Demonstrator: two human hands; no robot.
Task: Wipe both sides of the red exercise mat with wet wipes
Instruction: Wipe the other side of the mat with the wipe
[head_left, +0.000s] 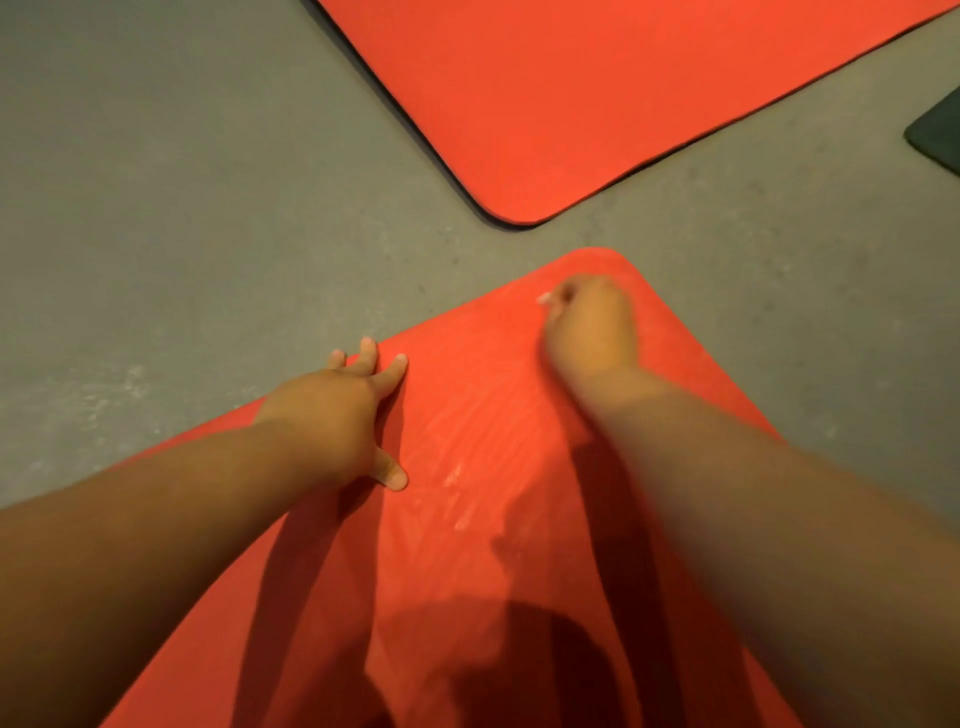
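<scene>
Forearms: both bare, reaching from the near edge of the view out over the mat; left forearm (156, 545) sharp, right forearm (753, 519) smeared by motion blur.
Shadow: dark patch (519, 665) of the person on the near part of the mat, between the arms.
Red exercise mat (467, 415): lies flat on the floor, one rounded far corner pointing away from the camera; only its upper side shows.
Wet streaks (462, 478): faint glossy bands across the middle of the mat, between the two hands.
Left hand (337, 410): pressed flat at the mat's left edge, fingers (395, 366) straight and spread, thumb out toward the centre; holds nothing and looks to be bracing the mat.
Right hand (592, 327): near the far corner, fingers curled into a fist on the surface; blurred.
Wet wipe (545, 300): a pale scrap at the right fingertips, most likely the wipe bunched in the fist; too blurred to be certain.
Floor (208, 208): grey, mottled, bare around the mat.
Second red mat (597, 93): well apart, toward the far edge of the floor, black rim showing.
Dark mat (937, 132): corner only, at the right edge of the view.
Stage (judged): upper side being wiped at its far corner; underside not yet reachable.
Risk, slip: a hard stroke toward the corner could drag or ruck the mat if the left hand eases off.
Risk, coverage: the bunched wipe touches little surface, so the corner and edges may be missed.
Risk, drying: thin streaks suggest the wipe may run dry before the flip.
</scene>
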